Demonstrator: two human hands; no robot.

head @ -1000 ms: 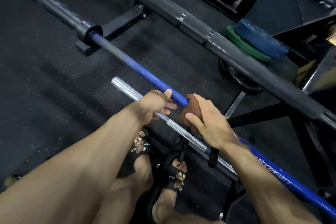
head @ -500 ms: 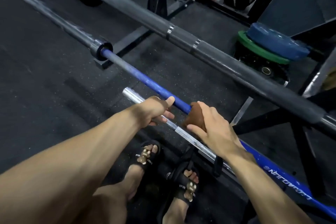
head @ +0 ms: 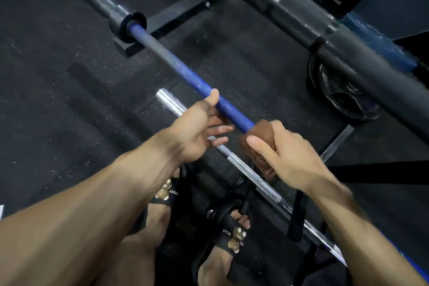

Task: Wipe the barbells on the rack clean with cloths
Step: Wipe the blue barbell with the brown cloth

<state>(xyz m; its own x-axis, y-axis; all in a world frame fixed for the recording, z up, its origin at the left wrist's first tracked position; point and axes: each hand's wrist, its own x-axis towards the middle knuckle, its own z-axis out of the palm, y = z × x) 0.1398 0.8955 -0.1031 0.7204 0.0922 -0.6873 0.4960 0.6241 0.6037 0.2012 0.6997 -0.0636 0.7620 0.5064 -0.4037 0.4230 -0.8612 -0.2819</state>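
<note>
Head view: wiping the blue barbell (head: 199, 87), lying across the rack between a thick black bar (head: 308, 28) and a chrome bar (head: 241, 167). Right hand (head: 292, 153) gripping a brown cloth (head: 260, 137) wrapped round the shaft; left hand (head: 197, 123) steadying it with thumb over, fingers loosely curled beneath. Probably calling next for sliding the cloth toward the collar (head: 130, 28).

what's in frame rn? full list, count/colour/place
blue bar: 1, blue, diagonal across centre
cloth: 1, brown, wrapped on blue bar
chrome bar: 1, silver, below blue bar
black bar: 1, dark grey, upper right
plates: black one under black bar, blue one behind it
rack base: 1, black, top centre
floor: black, speckled
sandals: 2, black, bottom centre
left hand: thumb over blue bar, fingers under it
right hand: grips cloth on blue bar
</note>
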